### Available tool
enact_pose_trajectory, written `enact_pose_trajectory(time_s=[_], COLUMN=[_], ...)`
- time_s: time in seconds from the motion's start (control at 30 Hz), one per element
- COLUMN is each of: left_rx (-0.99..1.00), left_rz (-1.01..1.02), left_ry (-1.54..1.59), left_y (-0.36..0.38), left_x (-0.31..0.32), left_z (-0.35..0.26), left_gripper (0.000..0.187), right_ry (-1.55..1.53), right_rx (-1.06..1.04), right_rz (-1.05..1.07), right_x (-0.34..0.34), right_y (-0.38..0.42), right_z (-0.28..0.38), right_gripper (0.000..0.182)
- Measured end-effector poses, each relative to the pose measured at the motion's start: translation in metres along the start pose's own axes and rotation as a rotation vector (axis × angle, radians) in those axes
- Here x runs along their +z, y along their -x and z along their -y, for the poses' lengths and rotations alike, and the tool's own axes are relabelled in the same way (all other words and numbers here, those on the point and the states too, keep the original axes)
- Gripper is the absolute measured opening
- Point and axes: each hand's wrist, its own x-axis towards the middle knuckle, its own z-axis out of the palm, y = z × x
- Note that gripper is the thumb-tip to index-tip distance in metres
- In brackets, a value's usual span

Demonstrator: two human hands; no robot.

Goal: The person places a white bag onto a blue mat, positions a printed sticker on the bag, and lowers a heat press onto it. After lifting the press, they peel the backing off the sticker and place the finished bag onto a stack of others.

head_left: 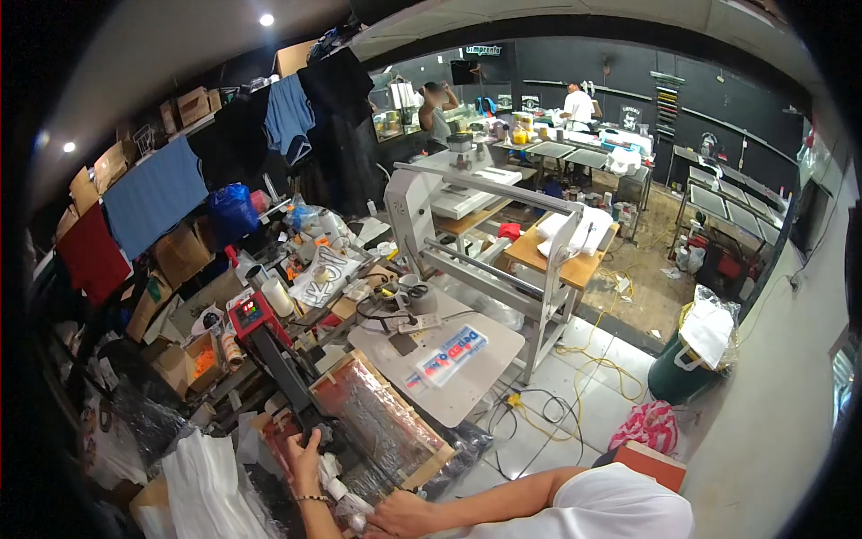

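My left hand (303, 458) is raised at the lower middle, thumb apart from the fingers, beside a dark object at the left edge of a wooden-framed screen (404, 409). The fingers are partly hidden, and contact with that object is unclear. My right hand (401, 515) is closed at the bottom edge, on or against a crumpled whitish plastic bundle (346, 499). The screen lies tilted, its middle covered with shiny film or tape. A white board with a printed sheet (451, 355) rests just beyond it.
A red heat-press controller (256, 312) stands left of the screen. White sheets (211, 485) are stacked at the lower left. A large grey machine frame (485, 216) stands ahead. Cables (548, 418) cross the tiled floor. Two people are in the background. A green bin (680, 377) stands right.
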Motion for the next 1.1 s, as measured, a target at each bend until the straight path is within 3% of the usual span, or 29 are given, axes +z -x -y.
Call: enact_pose_trajectory(time_s=[0.03,0.1,0.23,0.27,0.33,0.4,0.47,0.53,0.57,0.63,0.67,0.73,0.8,0.93,0.97,1.03,1.1], left_rx=[0.021,0.031,0.006,0.008,0.061,0.061,0.088,0.056,0.062,-0.233,-0.222,0.005,0.29,0.741,0.741,0.969,0.982], left_rz=[-0.056,-0.045,-0.037,-0.038,-0.018,-0.015,-0.012,0.104,0.102,0.238,0.246,0.131,-0.07,-0.494,-0.494,-0.536,-0.418], left_ry=[-0.088,-0.078,-0.061,-0.06,-0.175,-0.411,-0.398,-0.248,-0.252,0.2,0.306,0.379,0.372,0.231,0.231,-0.229,-0.323], left_y=[0.0,-0.007,0.008,0.004,-0.014,-0.033,0.004,-0.048,-0.038,0.012,0.027,0.055,0.083,0.137,0.144,0.157,0.181], left_x=[0.002,0.0,0.002,0.002,-0.006,-0.023,-0.024,-0.04,-0.043,-0.051,-0.056,-0.069,-0.081,-0.102,-0.114,-0.143,-0.134], left_z=[0.001,0.006,-0.018,-0.012,0.004,-0.006,-0.081,-0.033,-0.056,-0.134,-0.146,-0.165,-0.186,-0.205,-0.194,-0.156,-0.15], left_gripper=[0.044,0.045,0.048,0.048,0.049,0.05,0.047,0.042,0.042,0.039,0.039,0.038,0.037,0.036,0.036,0.036,0.036], right_ry=[0.001,-0.129,-0.226,-0.253,-0.28,-0.18,-0.187,-0.165,-0.161,-0.112,-0.108,0.027,0.089,0.185,0.224,0.28,0.299], right_rx=[0.001,0.279,0.237,0.216,0.198,0.183,0.213,0.223,0.166,0.096,0.098,0.062,-0.031,-0.157,-0.17,-0.157,-0.136], right_rz=[0.0,0.446,0.456,0.358,0.252,0.209,0.259,0.292,0.287,0.305,0.299,0.143,-0.21,-0.623,-0.655,-0.708,-0.729], right_x=[0.001,0.002,-0.042,-0.037,-0.049,-0.114,-0.131,-0.148,-0.156,-0.179,-0.185,-0.193,-0.213,-0.237,-0.243,-0.255,-0.265], right_y=[-0.002,-0.006,-0.027,-0.024,-0.037,-0.073,-0.093,-0.113,-0.12,-0.138,-0.147,-0.167,-0.196,-0.284,-0.309,-0.353,-0.385], right_z=[0.0,-0.002,-0.003,-0.006,-0.001,0.013,0.022,0.02,0.018,0.016,0.016,0.015,0.011,-0.02,-0.031,-0.049,-0.063], right_gripper=[0.043,0.042,0.051,0.057,0.063,0.065,0.065,0.065,0.062,0.055,0.055,0.048,0.043,0.045,0.045,0.045,0.045])
